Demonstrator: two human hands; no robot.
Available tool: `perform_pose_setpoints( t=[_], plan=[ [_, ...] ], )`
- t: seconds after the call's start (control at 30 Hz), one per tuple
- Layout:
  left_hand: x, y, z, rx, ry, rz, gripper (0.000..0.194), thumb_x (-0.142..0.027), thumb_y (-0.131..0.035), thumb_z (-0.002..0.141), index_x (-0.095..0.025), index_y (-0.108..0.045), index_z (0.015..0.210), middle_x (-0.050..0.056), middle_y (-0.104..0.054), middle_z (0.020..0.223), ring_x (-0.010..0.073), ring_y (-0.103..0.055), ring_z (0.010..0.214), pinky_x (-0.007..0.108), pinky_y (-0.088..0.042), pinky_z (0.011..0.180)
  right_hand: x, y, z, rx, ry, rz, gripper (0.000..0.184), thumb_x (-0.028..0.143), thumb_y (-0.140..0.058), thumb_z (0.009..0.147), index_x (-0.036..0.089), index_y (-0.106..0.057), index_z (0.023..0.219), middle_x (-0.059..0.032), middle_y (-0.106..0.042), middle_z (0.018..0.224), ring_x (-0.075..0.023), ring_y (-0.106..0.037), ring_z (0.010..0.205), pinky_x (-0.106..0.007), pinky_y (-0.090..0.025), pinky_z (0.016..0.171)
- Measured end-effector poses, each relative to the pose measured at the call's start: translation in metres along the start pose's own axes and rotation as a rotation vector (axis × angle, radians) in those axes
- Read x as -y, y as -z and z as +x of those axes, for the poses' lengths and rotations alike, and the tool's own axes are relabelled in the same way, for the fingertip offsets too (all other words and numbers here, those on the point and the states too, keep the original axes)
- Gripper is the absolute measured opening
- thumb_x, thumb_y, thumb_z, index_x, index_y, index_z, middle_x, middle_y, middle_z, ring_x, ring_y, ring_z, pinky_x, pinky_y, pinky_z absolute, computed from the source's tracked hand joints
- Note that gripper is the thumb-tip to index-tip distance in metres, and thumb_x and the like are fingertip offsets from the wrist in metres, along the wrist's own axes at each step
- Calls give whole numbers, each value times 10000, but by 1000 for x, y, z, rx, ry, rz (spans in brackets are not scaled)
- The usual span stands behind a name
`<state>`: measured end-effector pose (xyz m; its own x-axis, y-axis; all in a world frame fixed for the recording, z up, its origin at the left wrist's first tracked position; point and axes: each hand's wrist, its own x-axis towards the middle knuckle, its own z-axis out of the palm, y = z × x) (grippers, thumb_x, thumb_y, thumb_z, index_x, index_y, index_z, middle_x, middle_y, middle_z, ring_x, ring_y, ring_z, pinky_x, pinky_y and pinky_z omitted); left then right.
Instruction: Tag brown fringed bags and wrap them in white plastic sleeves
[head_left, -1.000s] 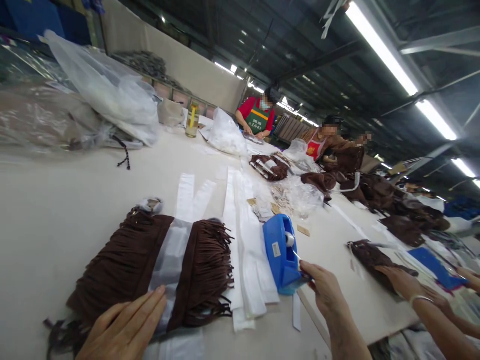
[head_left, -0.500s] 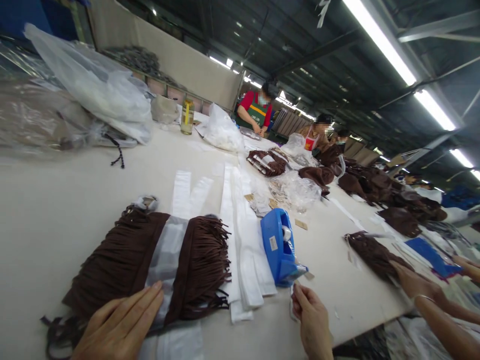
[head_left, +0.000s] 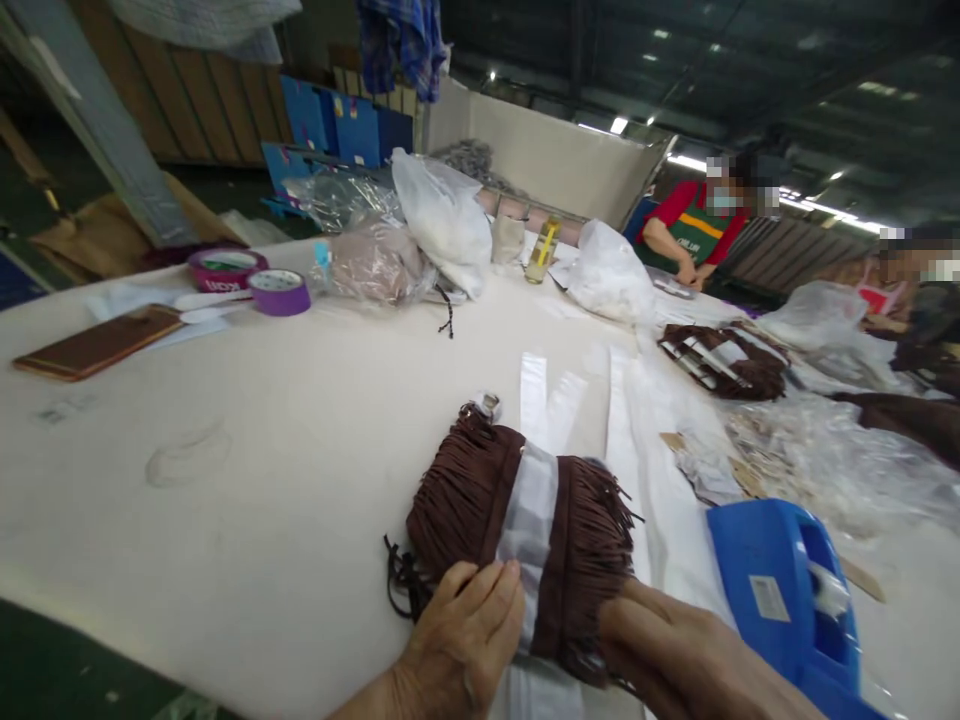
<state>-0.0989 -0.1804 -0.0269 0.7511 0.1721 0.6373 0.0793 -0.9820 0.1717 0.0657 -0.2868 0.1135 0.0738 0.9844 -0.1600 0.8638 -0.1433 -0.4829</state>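
A dark brown fringed bag (head_left: 457, 490) lies on the table with a pale, see-through band (head_left: 529, 500) across its middle. My left hand (head_left: 476, 620) rests on the bag, its fingers laid over the lower part of the band. At the bag's right end, my right hand (head_left: 660, 630) is closed and touches the fringe. Its fingertips are turned away and whatever they hold is hidden. To the right of that hand stands a blue tape dispenser (head_left: 776, 580), partly cut off below. White strips (head_left: 534, 400) lie behind the bag.
Plastic-wrapped goods (head_left: 375, 255), a bottle (head_left: 541, 250) and white bags (head_left: 611, 270) line the far side. Purple tape rolls (head_left: 279, 293) and a brown flat case (head_left: 97, 345) lie at left. Another fringed bundle (head_left: 724, 360) sits at right. A co-worker (head_left: 705, 225) works across the table.
The view has swung left, bringing the tape rolls into sight. My right hand has moved from beside the dispenser to the bag's right end. My left hand stays on the band.
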Motion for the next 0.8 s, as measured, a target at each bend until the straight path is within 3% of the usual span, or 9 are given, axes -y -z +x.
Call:
perform_pose_setpoints(
  t=[0.17, 0.33, 0.43, 0.57, 0.73, 0.8],
  plan=[
    [0, -5, 0, -64, 12, 5, 415, -140, -212, 939, -111, -622, 993, 87, -610, 1090, 194, -510, 1029, 346, -334, 862, 4, -1, 64, 307, 129, -285, 175, 136, -413, 859, 182, -538, 746, -20, -590, 709, -102, -524, 581, -210, -327, 507],
    [2, -14, -2, -117, -7, 62, 317, -120, -321, 913, -121, -635, 957, 93, -615, 1051, 196, -528, 989, 344, -356, 836, -8, -8, 95, 389, 158, -482, 144, 100, -453, 822, 158, -571, 763, -40, -624, 714, -118, -558, 579, -243, -269, 501],
    [3, -17, -4, -140, -12, 67, 278, -126, -367, 895, -144, -643, 918, 79, -627, 1033, 190, -538, 968, 334, -361, 828, -9, -12, 105, 403, 129, -539, 154, 93, -459, 810, 154, -592, 761, -46, -640, 704, -136, -594, 591, -250, -263, 495],
    [2, -19, -4, -157, -6, 60, 248, -128, -399, 879, -141, -647, 900, 72, -636, 1004, 183, -549, 943, 333, -361, 825, -4, -14, 111, 362, -32, -598, 125, 130, -498, 786, 163, -614, 750, -58, -665, 706, -183, -636, 659, -245, -317, 520],
    [3, -16, -3, -145, 0, 44, 319, -111, -326, 903, -130, -645, 913, 77, -637, 1001, 187, -542, 955, 338, -353, 836, 0, -12, 117, 318, -166, -568, 53, 197, -593, 734, 155, -625, 742, -86, -664, 690, -221, -639, 689, -247, -346, 534],
    [3, -14, -2, -140, -3, 32, 359, -113, -287, 917, -125, -645, 924, 77, -639, 1003, 189, -538, 966, 339, -351, 839, -6, -12, 122, 267, -202, -486, 172, 207, -677, 661, 143, -612, 807, -72, -647, 688, -208, -619, 661, -237, -331, 516]
  ],
)
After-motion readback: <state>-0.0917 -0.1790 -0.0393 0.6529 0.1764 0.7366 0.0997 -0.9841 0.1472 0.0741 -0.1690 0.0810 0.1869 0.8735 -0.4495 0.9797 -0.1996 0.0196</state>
